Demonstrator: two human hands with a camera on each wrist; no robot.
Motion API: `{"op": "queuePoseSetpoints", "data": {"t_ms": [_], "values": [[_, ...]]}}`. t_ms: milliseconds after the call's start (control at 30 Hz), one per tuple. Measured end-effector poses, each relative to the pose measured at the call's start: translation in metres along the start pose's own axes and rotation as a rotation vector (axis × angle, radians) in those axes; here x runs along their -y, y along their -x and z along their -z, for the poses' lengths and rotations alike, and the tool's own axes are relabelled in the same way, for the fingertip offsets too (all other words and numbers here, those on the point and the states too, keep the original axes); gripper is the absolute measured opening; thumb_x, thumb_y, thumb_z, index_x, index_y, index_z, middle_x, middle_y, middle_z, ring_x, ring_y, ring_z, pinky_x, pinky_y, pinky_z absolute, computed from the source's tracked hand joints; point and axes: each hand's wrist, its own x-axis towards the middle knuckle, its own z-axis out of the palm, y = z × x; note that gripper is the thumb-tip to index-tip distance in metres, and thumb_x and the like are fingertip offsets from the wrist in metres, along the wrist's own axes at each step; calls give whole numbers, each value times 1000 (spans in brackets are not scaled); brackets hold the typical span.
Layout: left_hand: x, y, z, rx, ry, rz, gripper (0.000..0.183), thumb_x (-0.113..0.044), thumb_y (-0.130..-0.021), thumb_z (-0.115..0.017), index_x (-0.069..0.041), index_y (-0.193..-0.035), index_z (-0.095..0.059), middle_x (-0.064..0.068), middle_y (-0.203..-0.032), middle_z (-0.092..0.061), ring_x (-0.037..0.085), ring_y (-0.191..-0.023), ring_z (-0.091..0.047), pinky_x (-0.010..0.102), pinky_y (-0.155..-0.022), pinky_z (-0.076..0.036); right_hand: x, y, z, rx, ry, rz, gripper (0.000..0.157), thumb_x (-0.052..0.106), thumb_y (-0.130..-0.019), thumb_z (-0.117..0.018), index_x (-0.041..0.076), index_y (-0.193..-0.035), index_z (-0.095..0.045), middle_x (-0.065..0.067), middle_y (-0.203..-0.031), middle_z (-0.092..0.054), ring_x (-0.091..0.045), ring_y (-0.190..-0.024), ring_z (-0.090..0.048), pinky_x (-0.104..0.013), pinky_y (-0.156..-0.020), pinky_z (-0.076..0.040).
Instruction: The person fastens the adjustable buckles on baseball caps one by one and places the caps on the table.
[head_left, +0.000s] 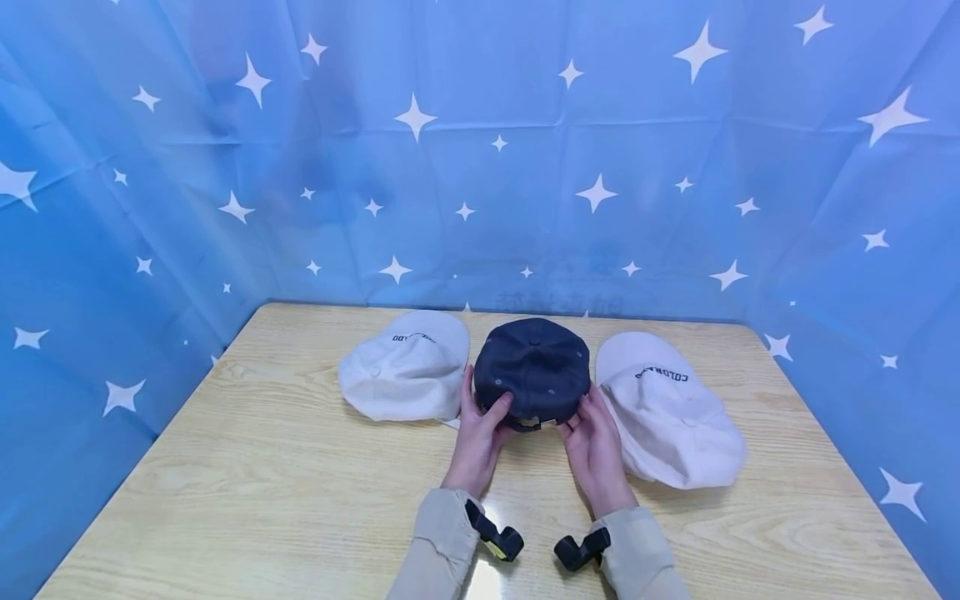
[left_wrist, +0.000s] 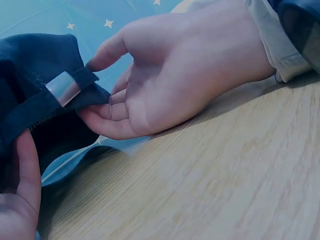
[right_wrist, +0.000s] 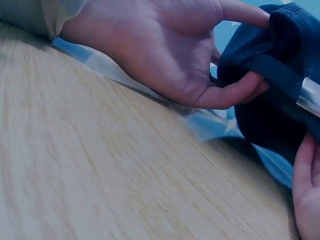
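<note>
A dark navy baseball cap [head_left: 532,367] is held between both hands, its crown up and its back strap toward me. The left hand [head_left: 480,437] grips its left rear side, thumb on the crown; in the right wrist view the left hand [right_wrist: 165,55] has fingers at the strap. The right hand [head_left: 596,446] grips the opposite rear side. Seen from the left wrist, the right hand [left_wrist: 175,75] pinches the edge beside a metal buckle [left_wrist: 63,89]. The cap's brim is hidden in all views.
A white cap [head_left: 405,367] with dark lettering lies left of the navy one. Another white cap [head_left: 675,408], lettered COLORADO, lies to its right. Both rest on the wooden table [head_left: 247,483]. Behind stands a blue curtain [head_left: 480,100] with white stars.
</note>
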Motion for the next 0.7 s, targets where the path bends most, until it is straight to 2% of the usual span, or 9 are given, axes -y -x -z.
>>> {"op": "queuePoseSetpoints", "data": {"t_ms": [133,200,367,467,600,700], "values": [[0,0,1,-21,-28,-13,85,-17,-78,-69,-35,-140,-14,7,-139,-26,26,-107,-49,37,-74,-49,1,1,-3,-46,0,-12,45,17,-97,-37,13,-140,-25,-4,-130,-45,-12,-104,-51,-25,-80,-44],[0,-1,2,-30,-52,-24,82,-18,-78,-70,-36,-139,-18,5,-140,-25,24,-113,-45,35,-80,-46,1,1,-4,-79,12,-31,49,19,-97,-38,15,-142,-19,-2,-135,-37,-9,-109,-48,-24,-83,-43],[-1,-3,2,-41,-108,-60,82,-19,-78,-69,-32,-141,-18,-3,-145,-17,12,-128,-23,34,-100,-28,2,1,-9,-130,33,-64,60,22,-97,-37,18,-144,1,1,-146,-15,-7,-124,-32,-24,-97,-33],[-2,-3,3,-30,-115,-86,83,-16,-79,-68,-25,-142,-15,-6,-146,-15,9,-130,-17,33,-103,-23,1,0,-11,-140,56,-71,61,21,-97,-36,18,-143,4,1,-148,-9,-8,-127,-27,-25,-100,-29],[-2,-3,5,-3,-86,-83,82,-15,-80,-66,-23,-143,-14,-6,-145,-16,11,-129,-20,35,-103,-24,-1,-1,-10,-122,116,-61,58,26,-96,-39,21,-144,-6,1,-146,-16,-10,-127,-28,-25,-97,-33],[-4,-3,5,14,-66,-52,76,-21,-81,-66,-27,-141,-20,-5,-143,-22,16,-125,-31,37,-98,-30,-2,-2,-10,-87,156,-37,51,30,-97,-37,21,-143,-15,3,-144,-22,-11,-127,-29,-25,-96,-34]]}}
